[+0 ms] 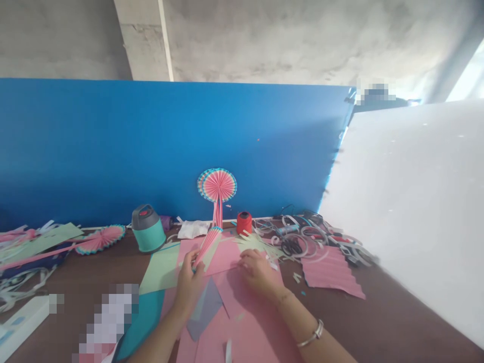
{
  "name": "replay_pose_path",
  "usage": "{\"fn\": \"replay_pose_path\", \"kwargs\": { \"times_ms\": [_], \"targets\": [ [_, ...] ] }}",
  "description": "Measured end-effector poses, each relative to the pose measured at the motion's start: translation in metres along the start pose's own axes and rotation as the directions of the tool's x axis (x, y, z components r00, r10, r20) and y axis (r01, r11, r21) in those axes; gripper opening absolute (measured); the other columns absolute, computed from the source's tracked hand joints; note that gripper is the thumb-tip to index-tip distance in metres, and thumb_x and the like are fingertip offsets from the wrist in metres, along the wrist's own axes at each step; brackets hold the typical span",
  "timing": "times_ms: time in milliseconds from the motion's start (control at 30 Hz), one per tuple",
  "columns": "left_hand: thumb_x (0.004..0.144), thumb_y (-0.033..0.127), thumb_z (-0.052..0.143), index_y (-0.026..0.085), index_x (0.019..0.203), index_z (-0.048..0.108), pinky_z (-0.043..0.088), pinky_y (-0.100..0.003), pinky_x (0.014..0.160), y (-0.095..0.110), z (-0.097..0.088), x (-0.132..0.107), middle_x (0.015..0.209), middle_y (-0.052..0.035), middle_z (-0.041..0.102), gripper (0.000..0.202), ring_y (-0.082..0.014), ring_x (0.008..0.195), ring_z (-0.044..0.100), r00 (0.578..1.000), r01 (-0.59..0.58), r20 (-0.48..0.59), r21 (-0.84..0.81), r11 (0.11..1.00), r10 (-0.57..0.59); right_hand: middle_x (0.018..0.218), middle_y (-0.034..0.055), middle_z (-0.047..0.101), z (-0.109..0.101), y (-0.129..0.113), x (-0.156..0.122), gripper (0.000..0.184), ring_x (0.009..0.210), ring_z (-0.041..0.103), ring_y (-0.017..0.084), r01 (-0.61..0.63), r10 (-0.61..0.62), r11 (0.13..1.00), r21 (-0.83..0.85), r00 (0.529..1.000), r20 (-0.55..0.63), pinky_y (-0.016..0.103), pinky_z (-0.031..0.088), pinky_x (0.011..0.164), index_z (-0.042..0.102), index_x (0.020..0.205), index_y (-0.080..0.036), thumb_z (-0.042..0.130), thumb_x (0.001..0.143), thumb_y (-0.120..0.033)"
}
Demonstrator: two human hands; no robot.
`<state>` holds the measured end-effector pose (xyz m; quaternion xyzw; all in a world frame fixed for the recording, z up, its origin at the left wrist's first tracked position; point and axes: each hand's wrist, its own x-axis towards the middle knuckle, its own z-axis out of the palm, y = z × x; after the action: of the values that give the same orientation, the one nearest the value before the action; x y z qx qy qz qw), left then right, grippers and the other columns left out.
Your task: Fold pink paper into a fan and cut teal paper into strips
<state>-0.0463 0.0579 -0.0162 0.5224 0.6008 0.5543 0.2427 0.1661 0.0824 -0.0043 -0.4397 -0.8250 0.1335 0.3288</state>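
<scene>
My left hand [191, 277] is closed around a pleated strip of pink paper [207, 244] with a blue-striped end, held upright at a slant over the work sheets. To its right, my right hand [257, 269] hovers low over or rests on the pink paper sheets [260, 322]. Its fingers are curled together, and whatever is between them is hidden. A grey triangular piece [206, 310] lies on the sheets below my left hand. Behind the hands, a finished round pink paper fan [218, 185] with a blue rim leans against the blue partition.
A red thread spool [244, 223] stands behind my right hand. At left are a teal-and-grey container [148, 229] and another pink fan [102, 239]. Tangled white strips and cables [302, 239] lie at right, beside a corrugated pink sheet [330, 272]. A white panel [419, 212] borders the table's right.
</scene>
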Motion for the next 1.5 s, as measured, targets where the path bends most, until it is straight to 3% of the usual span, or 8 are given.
{"fn": "replay_pose_path", "kwargs": {
  "times_ms": [200,567,800,1000,1100,1300,1400,1500],
  "targets": [
    [0.079,0.031,0.042,0.02,0.107,0.049,0.045,-0.036,0.077,-0.003,-0.002,0.001,0.103,-0.0089,0.059,0.031,-0.0242,0.093,0.058,0.998,0.01,0.067,0.081,0.997,-0.015,0.106,0.0042,0.064,-0.002,-0.021,-0.002,0.019,0.098,0.049,0.022,0.095,-0.003,0.932,-0.351,0.967,0.255,0.034,0.033,0.077,0.067,0.073,-0.021,0.051,0.074,-0.013],
    [0.077,0.028,0.044,0.021,0.103,0.05,0.044,-0.036,0.078,-0.013,0.001,0.003,0.103,-0.0087,0.061,0.028,-0.0242,0.097,0.058,0.993,-0.037,0.112,0.15,0.988,0.02,0.099,0.0078,0.064,0.005,-0.016,-0.001,0.025,0.098,0.05,0.021,0.055,0.041,0.92,-0.388,0.971,0.235,0.032,0.03,0.078,0.062,0.091,-0.017,0.043,0.079,-0.007],
    [0.076,0.029,0.044,0.019,0.103,0.05,0.045,-0.038,0.077,-0.017,0.0,0.007,0.101,-0.0101,0.06,0.03,-0.0254,0.094,0.058,0.999,-0.027,0.044,0.072,0.997,0.024,0.079,0.006,0.064,0.003,-0.015,0.002,0.019,0.085,0.053,0.019,-0.024,0.111,0.89,-0.455,0.98,0.164,0.031,0.026,0.072,0.06,0.069,-0.016,0.045,0.079,-0.011],
    [0.074,0.035,0.047,0.019,0.104,0.048,0.046,-0.037,0.074,-0.022,0.0,0.01,0.101,-0.0098,0.057,0.034,-0.0255,0.09,0.061,0.999,0.046,0.024,-0.054,0.997,-0.044,0.088,0.0052,0.064,0.003,-0.009,0.001,0.032,0.08,0.055,0.018,-0.029,0.096,0.91,-0.413,0.985,0.143,0.03,0.026,0.07,0.059,0.101,-0.02,0.044,0.078,-0.004],
    [0.075,0.035,0.046,0.019,0.106,0.047,0.046,-0.038,0.077,-0.022,0.0,0.009,0.104,-0.0105,0.056,0.035,-0.0258,0.092,0.06,0.999,0.051,0.017,-0.063,0.997,-0.05,0.089,0.0066,0.062,0.004,-0.007,0.002,0.024,0.082,0.053,0.019,-0.003,0.072,0.916,-0.4,0.985,0.156,0.031,0.028,0.071,0.064,0.087,-0.021,0.045,0.08,-0.008],
    [0.077,0.031,0.045,0.019,0.11,0.046,0.042,-0.038,0.085,-0.019,-0.008,0.012,0.106,-0.0091,0.056,0.035,-0.0251,0.102,0.054,0.99,0.0,-0.138,-0.042,0.999,-0.006,0.091,0.0055,0.061,0.002,-0.003,0.001,0.006,0.089,0.053,0.02,0.05,-0.009,0.99,0.135,0.957,-0.291,0.031,0.036,0.078,0.054,0.069,-0.018,0.055,0.074,-0.017],
    [0.077,0.026,0.044,0.02,0.11,0.047,0.041,-0.036,0.089,-0.018,-0.012,0.015,0.108,-0.0078,0.055,0.034,-0.0235,0.104,0.053,0.972,-0.026,-0.234,-0.038,0.999,0.016,0.079,0.002,0.06,-0.003,0.002,0.001,0.01,0.076,0.054,0.016,0.018,0.272,0.86,0.509,0.828,-0.49,0.028,0.04,0.071,0.053,0.075,-0.019,0.057,0.077,-0.028],
    [0.077,0.024,0.043,0.018,0.11,0.047,0.043,-0.035,0.086,-0.017,-0.013,0.017,0.108,-0.0082,0.056,0.034,-0.0233,0.104,0.053,0.972,0.032,-0.231,-0.014,0.999,-0.034,0.073,-0.002,0.059,-0.009,0.011,0.003,0.019,0.067,0.053,0.013,-0.011,0.615,0.585,0.811,0.658,-0.434,0.024,0.041,0.063,0.054,0.079,-0.02,0.061,0.074,-0.036]
  ]
}}
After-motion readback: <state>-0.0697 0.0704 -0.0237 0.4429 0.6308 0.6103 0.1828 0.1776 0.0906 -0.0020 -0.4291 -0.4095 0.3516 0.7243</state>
